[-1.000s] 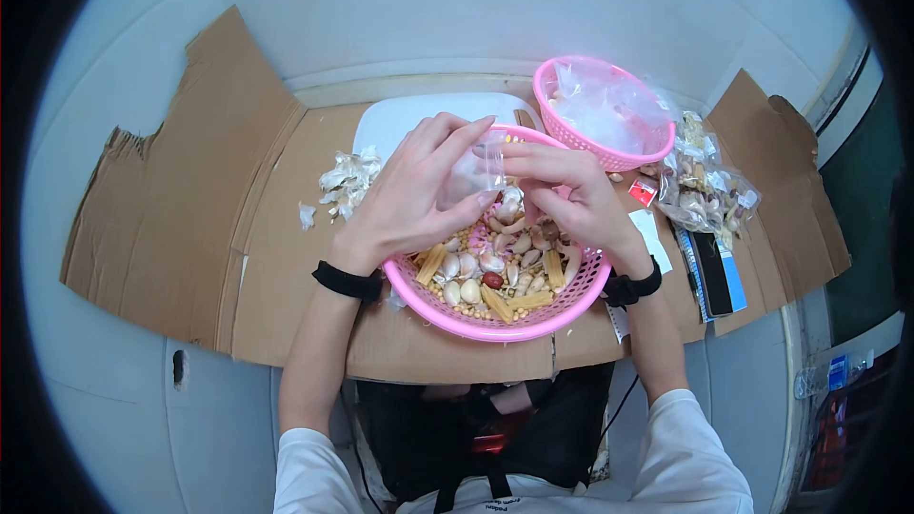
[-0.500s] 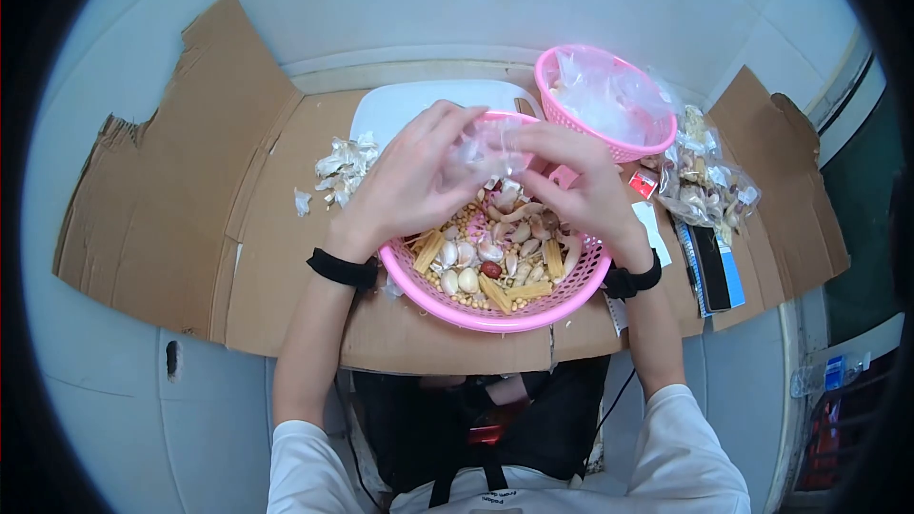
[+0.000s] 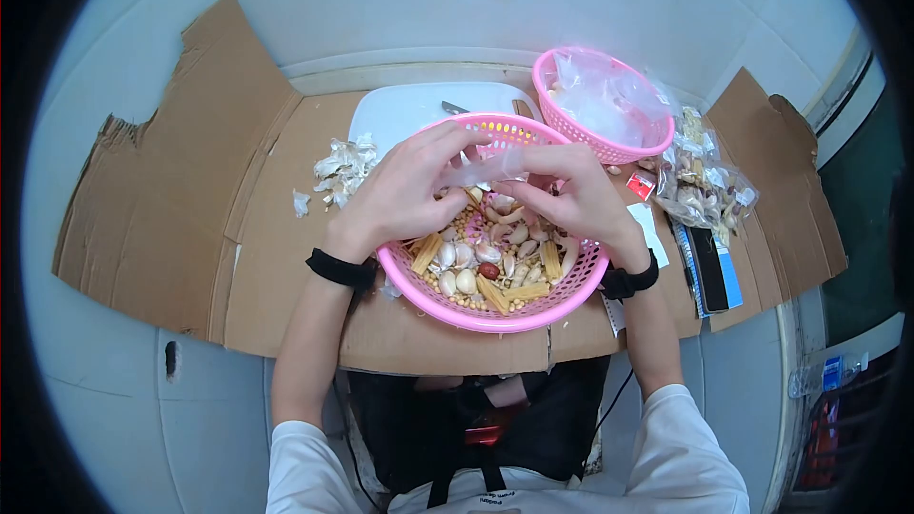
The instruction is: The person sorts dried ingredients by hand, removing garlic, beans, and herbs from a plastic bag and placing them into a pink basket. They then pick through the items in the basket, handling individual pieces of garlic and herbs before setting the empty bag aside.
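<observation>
Over a pink basket (image 3: pixel 495 324), a small clear plastic bag (image 3: pixel 486 168) is stretched between my two hands. My left hand (image 3: pixel 411 188) has its fingers closed on the bag's left end. The right end is pinched between thumb and fingers of my right hand (image 3: pixel 581 192). Below them the basket holds garlic cloves (image 3: pixel 466 281), a red date (image 3: pixel 488 269), yellowish ridged sticks (image 3: pixel 494 296), many small pale beans and some curved brownish pieces. My fingers partly hide the contents at the back.
Behind the basket lies a white board (image 3: pixel 400 107) with a knife (image 3: pixel 455 108). A second pink basket (image 3: pixel 609 153) holds clear bags. Garlic skins (image 3: pixel 345 169) lie at left; filled bags (image 3: pixel 709 186), a red packet (image 3: pixel 641 187) and a black phone-like object (image 3: pixel 708 271) at right. Cardboard (image 3: pixel 286 276) covers the table.
Both hands have come down slightly toward the basket. The bag, bunched up before, is now drawn out into a flat strip. The knife and the basket's far rim have come into view.
</observation>
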`<action>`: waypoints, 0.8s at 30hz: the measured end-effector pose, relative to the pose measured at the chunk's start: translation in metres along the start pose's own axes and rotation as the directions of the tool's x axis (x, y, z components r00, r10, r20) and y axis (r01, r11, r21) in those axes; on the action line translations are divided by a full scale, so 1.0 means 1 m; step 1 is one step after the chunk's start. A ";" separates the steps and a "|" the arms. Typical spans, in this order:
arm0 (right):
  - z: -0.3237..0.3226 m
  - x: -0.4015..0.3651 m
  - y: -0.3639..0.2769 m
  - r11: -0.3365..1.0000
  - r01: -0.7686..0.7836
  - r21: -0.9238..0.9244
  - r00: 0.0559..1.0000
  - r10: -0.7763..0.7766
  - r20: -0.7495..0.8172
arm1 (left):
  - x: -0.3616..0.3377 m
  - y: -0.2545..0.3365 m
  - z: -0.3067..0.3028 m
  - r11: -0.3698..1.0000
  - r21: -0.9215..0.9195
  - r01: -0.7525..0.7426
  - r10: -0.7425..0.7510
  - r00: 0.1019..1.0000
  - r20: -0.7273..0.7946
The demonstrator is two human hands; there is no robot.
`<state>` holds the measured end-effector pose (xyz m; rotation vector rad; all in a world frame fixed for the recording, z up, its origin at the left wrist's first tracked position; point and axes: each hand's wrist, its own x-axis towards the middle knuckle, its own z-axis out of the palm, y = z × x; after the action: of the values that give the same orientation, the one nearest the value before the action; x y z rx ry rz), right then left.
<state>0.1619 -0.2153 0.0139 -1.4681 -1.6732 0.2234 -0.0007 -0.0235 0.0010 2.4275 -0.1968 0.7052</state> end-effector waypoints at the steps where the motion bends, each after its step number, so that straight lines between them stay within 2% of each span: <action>1: 0.000 0.000 -0.004 1.000 -0.001 0.000 1.000 0.001 0.000 | 0.000 -0.001 0.000 0.999 0.039 -0.021 0.021 1.000 -0.004; 3: 0.000 0.001 -0.013 0.992 -0.123 0.038 0.987 0.119 0.109 | 0.000 0.002 -0.002 1.000 0.024 0.014 -0.015 0.999 0.037; 4: 0.002 0.001 -0.007 0.992 -0.124 0.037 0.987 0.119 0.108 | 0.001 0.002 -0.003 0.999 0.016 0.047 -0.048 0.996 0.072; 6: 0.006 0.001 0.004 0.996 0.066 0.059 0.996 -0.069 0.049 | -0.001 -0.002 0.002 0.999 0.018 0.031 -0.031 0.998 0.052; 7: 0.004 0.001 0.001 0.996 0.072 0.053 0.996 -0.075 0.050 | -0.001 -0.004 0.002 1.000 0.027 0.011 -0.012 0.999 0.030; 9: 0.001 0.003 -0.010 0.994 -0.080 0.076 0.996 0.076 0.051 | 0.000 -0.003 0.004 1.000 0.009 0.003 -0.003 1.000 -0.014; 11: -0.003 0.004 -0.014 0.994 -0.112 0.014 0.991 0.110 0.076 | -0.001 -0.001 0.003 1.000 -0.017 0.004 -0.004 0.999 -0.051; 13: -0.003 0.001 -0.009 0.987 -0.152 -0.048 0.983 0.156 0.095 | -0.001 0.003 0.002 0.998 -0.019 0.063 -0.063 0.998 -0.012; 16: 0.002 -0.004 0.003 0.992 -0.116 0.038 0.981 0.109 0.158 | -0.001 0.003 -0.001 0.995 -0.018 0.094 -0.093 0.995 0.030; 18: 0.004 0.000 -0.004 0.948 -0.224 0.226 0.959 0.172 0.226 | -0.001 0.005 -0.002 0.995 -0.015 0.098 -0.097 0.994 0.053; 20: 0.000 0.002 -0.009 0.957 -0.246 0.156 0.948 0.204 0.246 | 0.001 0.004 -0.005 0.995 -0.005 0.105 -0.104 0.992 0.073; 22: 0.000 0.002 -0.008 0.956 -0.278 0.092 0.931 0.245 0.269 | 0.000 0.000 -0.002 0.998 0.061 0.000 -0.001 1.000 0.025; 23: 0.001 0.002 -0.003 0.991 -0.133 -0.006 0.970 0.131 0.206 | 0.001 -0.001 -0.001 0.998 0.058 0.003 -0.004 1.000 0.027; 24: 0.003 0.000 0.002 0.994 0.007 -0.111 0.988 0.010 0.154 | 0.003 0.002 0.000 0.989 0.122 -0.088 0.095 0.994 -0.054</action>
<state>0.1615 -0.2133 0.0112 -1.5681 -1.8342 0.2533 0.0009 -0.0247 0.0034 2.5198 -0.2501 0.8510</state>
